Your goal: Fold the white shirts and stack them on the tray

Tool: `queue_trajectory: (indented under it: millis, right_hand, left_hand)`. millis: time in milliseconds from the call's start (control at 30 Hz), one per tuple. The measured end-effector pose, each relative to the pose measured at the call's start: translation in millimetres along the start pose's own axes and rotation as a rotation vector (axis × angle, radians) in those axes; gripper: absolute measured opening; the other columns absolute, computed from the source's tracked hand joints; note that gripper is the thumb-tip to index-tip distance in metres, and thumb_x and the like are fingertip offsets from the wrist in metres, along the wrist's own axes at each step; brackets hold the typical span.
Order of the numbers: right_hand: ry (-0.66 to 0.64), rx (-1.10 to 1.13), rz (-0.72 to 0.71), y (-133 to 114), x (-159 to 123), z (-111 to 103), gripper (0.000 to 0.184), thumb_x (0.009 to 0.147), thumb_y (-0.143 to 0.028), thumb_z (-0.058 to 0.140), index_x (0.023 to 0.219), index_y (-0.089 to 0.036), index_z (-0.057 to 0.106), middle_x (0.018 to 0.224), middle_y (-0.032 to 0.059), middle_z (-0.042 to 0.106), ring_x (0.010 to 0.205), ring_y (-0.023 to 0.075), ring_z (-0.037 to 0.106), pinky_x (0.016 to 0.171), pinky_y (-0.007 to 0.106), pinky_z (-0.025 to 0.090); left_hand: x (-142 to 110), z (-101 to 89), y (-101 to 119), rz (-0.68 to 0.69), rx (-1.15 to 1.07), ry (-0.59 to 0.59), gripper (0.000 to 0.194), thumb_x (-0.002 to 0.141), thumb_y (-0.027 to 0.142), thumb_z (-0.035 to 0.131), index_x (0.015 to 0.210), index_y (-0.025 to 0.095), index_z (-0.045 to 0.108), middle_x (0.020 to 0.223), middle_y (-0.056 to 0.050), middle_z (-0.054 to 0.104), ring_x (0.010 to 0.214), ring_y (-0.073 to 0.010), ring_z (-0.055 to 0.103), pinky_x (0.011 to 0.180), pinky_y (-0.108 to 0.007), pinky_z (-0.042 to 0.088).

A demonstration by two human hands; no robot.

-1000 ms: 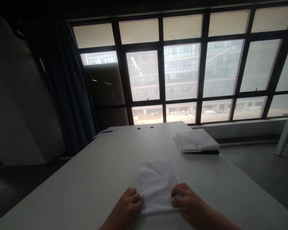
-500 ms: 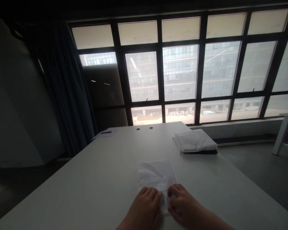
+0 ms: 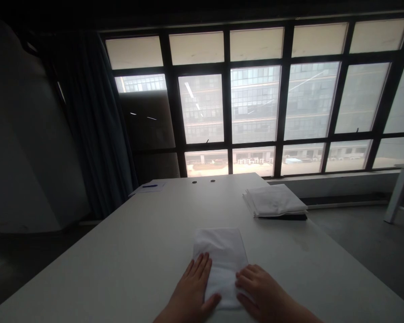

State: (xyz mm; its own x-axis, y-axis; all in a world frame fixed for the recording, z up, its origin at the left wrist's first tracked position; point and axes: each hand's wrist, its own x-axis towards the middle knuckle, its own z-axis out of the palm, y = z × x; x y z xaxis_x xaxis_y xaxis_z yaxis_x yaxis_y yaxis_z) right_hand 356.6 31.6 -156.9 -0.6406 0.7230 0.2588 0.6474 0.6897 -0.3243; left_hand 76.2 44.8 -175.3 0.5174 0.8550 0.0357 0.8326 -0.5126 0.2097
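A white folded cloth (image 3: 224, 253) lies on the white table in front of me, its long side running away from me. My left hand (image 3: 197, 287) rests flat on the cloth's left side, fingers stretched forward and thumb out to the right near the cloth's front edge. At the cloth's right edge, my right hand (image 3: 257, 289) has its fingers bent over the fabric, with the thumb below them. Part of the right edge is hidden under that hand.
A stack of folded white cloths (image 3: 274, 200) sits on something dark and flat near the table's right edge. Farther left lie papers (image 3: 155, 188) with a purple pen (image 3: 150, 185). Two round holes mark the table's (image 3: 138, 251) far end. Windows stand beyond.
My left hand has moved left from the cloth's middle and flattened, its fingers now spread forward. My right hand stays at the right edge. The cloth's surface looks smoother between the hands.
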Motion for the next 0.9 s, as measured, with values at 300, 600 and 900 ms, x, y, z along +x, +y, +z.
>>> queue_trajectory:
  millis: [300, 600, 900]
  right_hand:
    - [-0.093, 0.003, 0.099, -6.4, 49.2, 33.1, 0.07, 0.1, -0.051, 0.037, 0.157, -0.011, 0.028, 0.162, 0.015, 0.017, 0.151, 0.0353, 0.012, 0.123, 0.055, 0.011]
    - [-0.116, 0.024, 0.062, -10.5, 48.0, 32.6, 0.07, 0.096, -0.062, 0.043, 0.157, -0.031, 0.027, 0.164, 0.0097, 0.009, 0.15, 0.0406, 0.004, 0.118, 0.067, 0.003]
    - [-0.171, 0.107, -0.022, -18.8, 45.5, 11.6, 0.067, 0.095, -0.066, 0.043, 0.154, -0.039, 0.029, 0.164, 0.0067, 0.014, 0.151, 0.0388, 0.006, 0.116, 0.068, -0.003]
  left_hand:
    - [-1.9, 9.8, -15.9, -0.032, -0.126, 0.034, 0.085, 0.089, 0.058, 0.058, 0.158, 0.023, 0.023, 0.165, -0.009, 0.014, 0.151, -0.0337, 0.015, 0.124, -0.052, 0.017]
    - [63.0, -10.1, -64.4, -0.567, -0.495, 0.372, 0.052, 0.097, 0.043, 0.033, 0.131, 0.007, 0.049, 0.107, -0.014, 0.07, 0.092, -0.0208, 0.07, 0.079, -0.03, 0.054]
    - [64.3, -19.7, -55.1, -0.535, -0.205, 0.376, 0.04, 0.098, 0.021, 0.036, 0.137, 0.021, 0.046, 0.117, -0.009, 0.068, 0.106, -0.0197, 0.065, 0.088, -0.028, 0.045]
